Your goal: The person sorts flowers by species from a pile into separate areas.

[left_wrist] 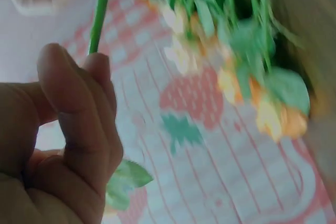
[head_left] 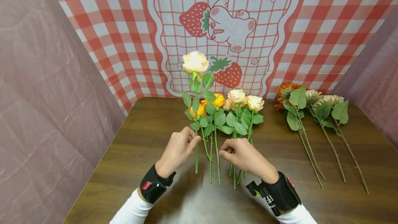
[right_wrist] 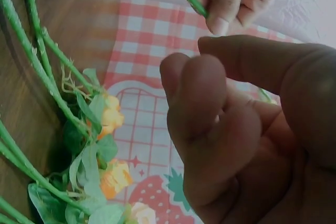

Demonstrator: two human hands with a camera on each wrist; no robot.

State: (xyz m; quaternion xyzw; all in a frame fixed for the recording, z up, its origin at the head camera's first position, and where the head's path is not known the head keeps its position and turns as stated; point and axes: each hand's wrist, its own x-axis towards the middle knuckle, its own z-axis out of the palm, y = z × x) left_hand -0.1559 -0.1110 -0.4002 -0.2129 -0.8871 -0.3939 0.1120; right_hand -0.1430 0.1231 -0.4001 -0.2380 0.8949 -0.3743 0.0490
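My left hand (head_left: 178, 148) pinches the green stem (left_wrist: 98, 22) of a single cream rose (head_left: 195, 62), held upright above the table's left-middle part. Green leaves line its stem above the fingers. My right hand (head_left: 247, 155) hovers to the right of it, fingers loosely curled; in the right wrist view there is a gap between thumb and fingers (right_wrist: 202, 90), with nothing in it. Between and behind the hands lie orange roses (head_left: 219, 100) and pale peach roses (head_left: 237, 96), their stems pointing toward me.
On the right of the brown wooden table (head_left: 124, 168) lie an orange flower (head_left: 284, 94) and pale flowers (head_left: 332, 100) with long stems. A red-and-white checked cloth (head_left: 130, 37) with strawberries hangs behind. Pinkish curtains (head_left: 46, 113) flank both sides.
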